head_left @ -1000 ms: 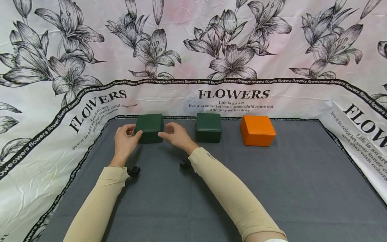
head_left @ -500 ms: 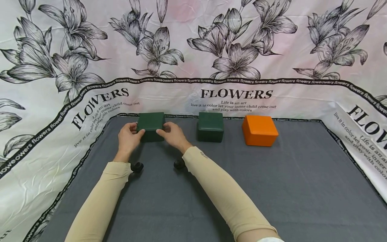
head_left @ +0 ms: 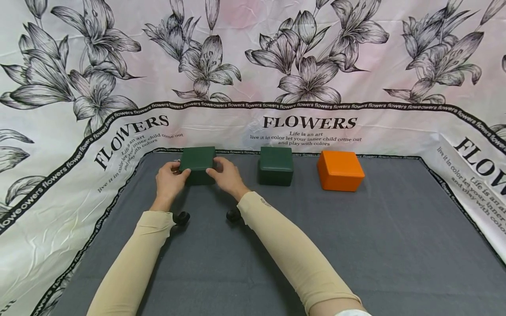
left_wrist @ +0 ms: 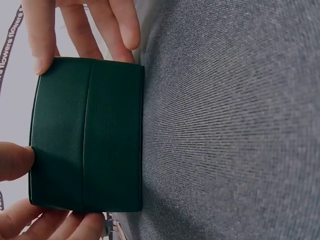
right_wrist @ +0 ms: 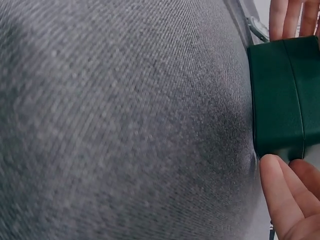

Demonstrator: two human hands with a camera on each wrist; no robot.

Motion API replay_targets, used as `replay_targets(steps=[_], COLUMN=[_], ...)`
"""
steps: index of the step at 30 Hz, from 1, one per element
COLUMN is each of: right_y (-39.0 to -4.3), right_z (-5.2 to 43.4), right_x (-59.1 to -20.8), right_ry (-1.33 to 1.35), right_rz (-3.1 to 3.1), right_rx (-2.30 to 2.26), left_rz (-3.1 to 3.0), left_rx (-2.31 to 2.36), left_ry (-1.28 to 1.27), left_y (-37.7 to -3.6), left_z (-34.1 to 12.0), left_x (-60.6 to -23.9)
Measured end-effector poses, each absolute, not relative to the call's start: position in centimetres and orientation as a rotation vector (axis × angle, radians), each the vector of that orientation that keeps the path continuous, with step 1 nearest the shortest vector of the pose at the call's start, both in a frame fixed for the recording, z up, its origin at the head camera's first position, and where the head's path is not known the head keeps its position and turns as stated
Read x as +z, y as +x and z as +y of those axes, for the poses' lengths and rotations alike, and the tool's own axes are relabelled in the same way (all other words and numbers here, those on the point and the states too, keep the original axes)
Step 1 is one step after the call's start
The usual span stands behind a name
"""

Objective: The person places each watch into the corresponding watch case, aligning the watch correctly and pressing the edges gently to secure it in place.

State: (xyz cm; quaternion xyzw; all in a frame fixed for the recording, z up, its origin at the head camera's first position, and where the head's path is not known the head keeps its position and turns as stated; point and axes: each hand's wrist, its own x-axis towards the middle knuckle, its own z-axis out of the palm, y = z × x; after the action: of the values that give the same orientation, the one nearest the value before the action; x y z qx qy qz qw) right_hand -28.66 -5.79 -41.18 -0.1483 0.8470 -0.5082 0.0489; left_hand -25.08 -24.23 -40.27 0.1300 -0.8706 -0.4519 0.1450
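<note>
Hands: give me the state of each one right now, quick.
Left hand: fingers grip the left side of the green box.
Right hand: fingers grip the same box's right side.

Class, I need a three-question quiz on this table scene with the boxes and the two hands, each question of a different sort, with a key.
1. True or false: the orange box stands between the two green boxes.
2. Multiple choice: which box do the left hand and right hand hold? A. left green box B. middle green box C. orange box
3. Fill in: the boxes stand on a ____ cloth.

Key
1. False; it is at the right end of the row.
2. A; one hand is on each side of it.
3. Grey.
</note>
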Motion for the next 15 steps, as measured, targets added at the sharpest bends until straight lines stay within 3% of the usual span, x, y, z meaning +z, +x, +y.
replay_targets(steps=[15], right_y=[-27.8], right_z=[-5.3], right_x=[-41.0], right_ry=[-0.434], right_rz=[2.560], right_rx=[-1.567], left_rz=[-2.513], left_rx=[-1.342], left_ry=[0.321], left_y=[-23.6], left_z=[-24.0], left_x=[-40.1])
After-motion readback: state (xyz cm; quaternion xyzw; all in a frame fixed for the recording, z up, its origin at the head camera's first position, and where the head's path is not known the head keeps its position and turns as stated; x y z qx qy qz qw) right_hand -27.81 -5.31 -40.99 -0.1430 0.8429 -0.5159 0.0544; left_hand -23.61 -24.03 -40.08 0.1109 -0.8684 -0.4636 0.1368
